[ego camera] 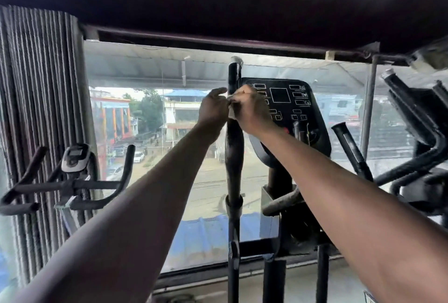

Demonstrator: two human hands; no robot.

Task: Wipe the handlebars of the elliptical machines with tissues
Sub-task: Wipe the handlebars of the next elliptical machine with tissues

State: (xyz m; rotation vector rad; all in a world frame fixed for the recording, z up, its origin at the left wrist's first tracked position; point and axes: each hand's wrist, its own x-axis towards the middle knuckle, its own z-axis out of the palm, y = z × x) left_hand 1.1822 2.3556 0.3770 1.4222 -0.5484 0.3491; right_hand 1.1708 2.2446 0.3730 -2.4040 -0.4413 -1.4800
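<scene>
Head view: both arms stretched forward and up to the tall black left handlebar (234, 147) of the elliptical machine, an upright pole standing just left of the console (288, 108). Right hand (251, 111) curled round the handlebar on its upper part, level with the console's top rows of markings, pressing a pale tissue (231, 110) against the pole; only a small strip of tissue showing between the two hands, at the pole's left edge. Left hand (213, 108) right beside it on the pole's left side, fingers (219, 91) loosely extended toward the pole, thumb side meeting the tissue edge; cannot tell whether pinching the tissue or merely touching it. Above the hands, the handlebar's bare black top with a pale cap. Below them, a thicker, scuffed grip section, then a clamp lower down. Right handlebar (349, 150) of the same machine leaning up and left, to the right of the console, untouched. Far left, an exercise bike (72, 171) with curved black bars and a small grey display, in front of a striped curtain (36, 108). Behind everything, a wide window (184, 133) onto a street, buildings and parked cars. At the right edge, parts of another dark machine (417, 118).
</scene>
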